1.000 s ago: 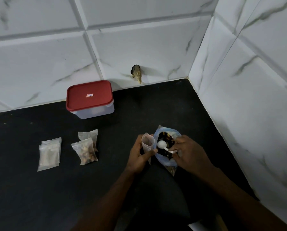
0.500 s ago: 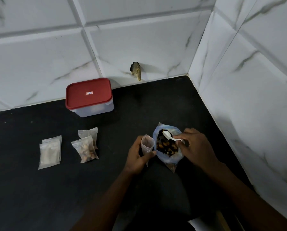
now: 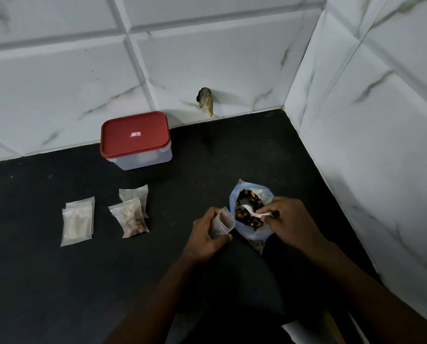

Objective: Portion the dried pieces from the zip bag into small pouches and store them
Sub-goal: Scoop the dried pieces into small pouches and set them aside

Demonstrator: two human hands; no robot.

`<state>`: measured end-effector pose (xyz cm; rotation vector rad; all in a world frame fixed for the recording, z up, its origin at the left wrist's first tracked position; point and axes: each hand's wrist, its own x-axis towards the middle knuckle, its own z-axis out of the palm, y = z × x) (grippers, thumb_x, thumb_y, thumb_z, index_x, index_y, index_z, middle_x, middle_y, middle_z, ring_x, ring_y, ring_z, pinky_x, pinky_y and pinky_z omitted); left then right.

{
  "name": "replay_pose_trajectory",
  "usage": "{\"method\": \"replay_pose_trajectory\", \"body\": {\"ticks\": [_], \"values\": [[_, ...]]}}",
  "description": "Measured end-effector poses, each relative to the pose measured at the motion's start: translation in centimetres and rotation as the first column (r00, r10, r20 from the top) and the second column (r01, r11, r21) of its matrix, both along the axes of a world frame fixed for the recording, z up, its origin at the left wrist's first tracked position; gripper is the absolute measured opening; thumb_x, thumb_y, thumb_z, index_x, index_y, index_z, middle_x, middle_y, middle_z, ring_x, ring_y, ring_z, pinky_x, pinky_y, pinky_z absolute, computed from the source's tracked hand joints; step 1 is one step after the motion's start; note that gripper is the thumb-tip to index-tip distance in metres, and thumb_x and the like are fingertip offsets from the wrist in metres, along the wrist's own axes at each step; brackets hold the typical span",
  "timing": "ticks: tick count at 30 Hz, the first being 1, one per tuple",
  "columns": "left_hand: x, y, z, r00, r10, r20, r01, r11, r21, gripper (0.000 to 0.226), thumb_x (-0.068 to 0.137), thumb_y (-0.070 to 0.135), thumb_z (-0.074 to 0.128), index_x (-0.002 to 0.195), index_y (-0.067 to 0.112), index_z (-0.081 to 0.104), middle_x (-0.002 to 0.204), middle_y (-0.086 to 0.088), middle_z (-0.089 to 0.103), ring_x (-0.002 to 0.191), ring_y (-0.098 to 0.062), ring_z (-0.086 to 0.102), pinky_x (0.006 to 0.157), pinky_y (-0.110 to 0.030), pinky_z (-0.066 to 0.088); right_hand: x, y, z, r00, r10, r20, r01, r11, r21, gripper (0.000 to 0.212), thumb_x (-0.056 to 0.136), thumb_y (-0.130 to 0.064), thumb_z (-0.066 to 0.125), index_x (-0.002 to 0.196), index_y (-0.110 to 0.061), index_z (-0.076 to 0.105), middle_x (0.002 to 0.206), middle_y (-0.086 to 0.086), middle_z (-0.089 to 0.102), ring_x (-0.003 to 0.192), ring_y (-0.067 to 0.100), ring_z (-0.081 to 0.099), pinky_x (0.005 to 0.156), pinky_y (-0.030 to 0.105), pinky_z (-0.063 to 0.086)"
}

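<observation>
A bluish zip bag (image 3: 262, 234) of dark and orange dried pieces stands open on the black counter (image 3: 58, 281). My right hand (image 3: 292, 224) pinches the handle of a small white spoon (image 3: 251, 211), whose bowl lies inside the bag's mouth. Just left of the bag, my left hand (image 3: 206, 238) holds a small clear pouch (image 3: 223, 220) upright with its mouth open. Two filled pouches with brown pieces (image 3: 131, 217) lie to the left. Further left are pale pouches (image 3: 77, 220), stacked.
A clear box with a red lid (image 3: 135, 139) stands shut against the back tiled wall. A second tiled wall (image 3: 368, 157) runs along the right, close to the zip bag. A small dark stub (image 3: 205, 100) sticks out of the back wall.
The spoon's bowl has dipped lower into the zip bag, and my right hand has turned with it. My left hand keeps the small pouch beside the bag.
</observation>
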<state>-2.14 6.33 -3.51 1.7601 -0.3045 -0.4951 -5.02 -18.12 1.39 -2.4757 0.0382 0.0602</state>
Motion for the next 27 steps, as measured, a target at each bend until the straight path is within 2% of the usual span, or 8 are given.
{"method": "replay_pose_trajectory", "body": {"ticks": [4,9,12,15,18,20,24,27], "values": [[0.1,0.2,-0.1,1.0,-0.024,0.006,0.024,0.999,0.029,0.047,0.088,0.006,0.076,0.127,0.024,0.057,0.118,0.006,0.066,0.109,-0.007,0.066,0.086,-0.018,0.053,-0.1,-0.1,0.4,0.996,-0.077,-0.051,0.078,0.997,0.026,0.021,0.086,-0.006,0.075,0.102,-0.017,0.081,0.099,-0.006,0.074,0.09,0.0,0.067,0.085,0.024,0.057],[0.0,0.3,-0.3,0.998,-0.053,0.03,0.052,0.998,0.043,0.044,0.085,0.019,0.076,0.125,0.025,0.059,0.118,0.009,0.066,0.111,-0.01,0.066,0.087,-0.019,0.053,0.3,1.0,0.4,0.933,-0.158,-0.323,0.22,0.961,0.166,0.021,0.088,-0.01,0.073,0.102,-0.025,0.081,0.098,-0.013,0.074,0.088,-0.012,0.063,0.076,0.005,0.047],[0.0,0.2,-0.5,0.997,-0.063,0.035,0.061,0.997,0.055,0.046,0.083,0.025,0.075,0.126,0.025,0.06,0.12,0.008,0.066,0.112,-0.011,0.065,0.088,-0.019,0.053,0.5,1.0,0.2,0.836,-0.237,-0.495,0.41,0.869,0.277,0.021,0.089,-0.011,0.073,0.099,-0.027,0.081,0.087,-0.009,0.074,0.064,-0.008,0.062,0.057,0.009,0.044],[0.1,0.2,-0.6,0.997,-0.067,0.045,0.065,0.997,0.052,0.044,0.083,0.025,0.075,0.125,0.024,0.061,0.118,0.007,0.067,0.11,-0.013,0.066,0.087,-0.023,0.055,0.7,0.7,0.3,0.749,-0.265,-0.608,0.545,0.768,0.336,0.019,0.089,-0.008,0.072,0.1,-0.021,0.08,0.078,0.005,0.076,0.043,0.002,0.05,0.041,0.016,0.036],[0.1,0.1,-0.5,0.997,-0.066,0.041,0.064,0.997,0.045,0.044,0.083,0.028,0.074,0.125,0.021,0.061,0.116,0.005,0.067,0.108,-0.016,0.066,0.086,-0.025,0.055,0.7,0.5,0.4,0.72,-0.273,-0.639,0.603,0.701,0.38,0.019,0.089,-0.007,0.071,0.104,-0.017,0.078,0.088,0.01,0.078,0.045,0.005,0.049,0.041,0.017,0.035],[0.0,0.2,-0.5,0.998,-0.059,0.034,0.057,0.998,0.04,0.044,0.084,0.029,0.074,0.125,0.021,0.061,0.117,0.005,0.067,0.108,-0.016,0.066,0.085,-0.023,0.054,0.6,0.6,0.6,0.715,-0.275,-0.643,0.609,0.697,0.379,0.018,0.09,-0.008,0.07,0.105,-0.016,0.078,0.09,0.01,0.078,0.046,0.005,0.05,0.042,0.018,0.036],[0.0,0.1,-0.6,0.999,-0.045,-0.006,0.045,0.998,0.036,0.046,0.089,0.014,0.075,0.131,0.024,0.058,0.123,0.008,0.065,0.113,-0.009,0.064,0.089,-0.02,0.054,0.8,0.4,0.9,0.736,-0.286,-0.614,0.576,0.74,0.346,0.017,0.094,-0.01,0.066,0.105,-0.018,0.076,0.084,0.004,0.079,0.047,0.008,0.052,0.043,0.02,0.038],[0.0,-0.1,-0.6,0.999,-0.042,-0.008,0.043,0.998,0.045,0.053,0.087,0.021,0.073,0.137,0.026,0.056,0.128,0.01,0.063,0.117,-0.005,0.062,0.093,-0.021,0.053,0.8,1.0,1.0,0.786,-0.3,-0.54,0.497,0.827,0.263,0.015,0.094,-0.014,0.069,0.103,-0.024,0.076,0.085,-0.001,0.076,0.048,0.006,0.058,0.044,0.018,0.043]]}}
